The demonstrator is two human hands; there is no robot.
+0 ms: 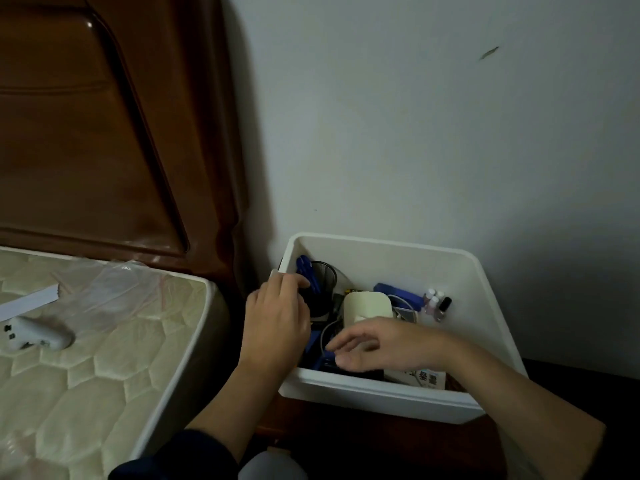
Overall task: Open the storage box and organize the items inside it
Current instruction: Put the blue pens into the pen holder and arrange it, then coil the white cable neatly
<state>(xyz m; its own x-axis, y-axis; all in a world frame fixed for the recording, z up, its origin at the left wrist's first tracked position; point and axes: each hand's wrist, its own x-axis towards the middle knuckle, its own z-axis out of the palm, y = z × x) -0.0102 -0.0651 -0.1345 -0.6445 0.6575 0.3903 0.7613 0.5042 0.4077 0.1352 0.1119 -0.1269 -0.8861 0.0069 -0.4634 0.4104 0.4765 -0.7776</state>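
At lower centre of the frame, the lidless white plastic storage box sits crowded; the left hand curls on its rim, the right hand reaches in loosely spread, and could snag the grey cable or topple the small nail polish bottles.

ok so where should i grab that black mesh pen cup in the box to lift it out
Grip the black mesh pen cup by its open rim, coming from above. It stands tilted in the white storage box's back left corner, its sides hemmed in by the wall and clutter, and the left hand is already beside it.
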